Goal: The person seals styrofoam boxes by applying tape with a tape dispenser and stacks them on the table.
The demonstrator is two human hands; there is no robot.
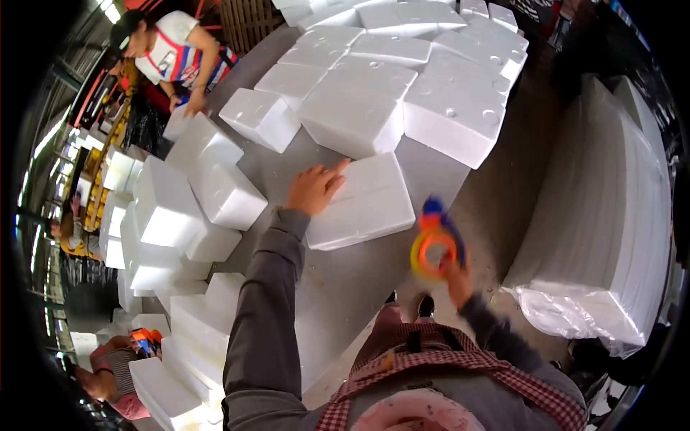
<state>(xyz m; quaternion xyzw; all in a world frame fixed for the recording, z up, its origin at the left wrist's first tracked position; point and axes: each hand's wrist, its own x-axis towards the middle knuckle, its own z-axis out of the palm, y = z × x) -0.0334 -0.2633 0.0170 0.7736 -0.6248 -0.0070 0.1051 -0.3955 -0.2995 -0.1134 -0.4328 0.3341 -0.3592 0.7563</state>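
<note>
A white foam box (370,205) lies on the grey table, with a thin seam line running across its top. My left hand (315,188) rests on the box's left upper edge, fingers stretched out and holding nothing. To the right of the box, beyond the table's edge, my right hand (457,282) is closed around a tape dispenser (433,235). It has an orange and yellow roll and a blue body, slightly blurred. The dispenser is apart from the box.
Closed foam boxes (359,93) crowd the far side of the grey table (338,280). More boxes (169,208) are piled at the left. A plastic-wrapped stack of foam sheets (589,215) stands at the right. One person (176,54) handles a box at the far left; another (115,366) holds an orange dispenser.
</note>
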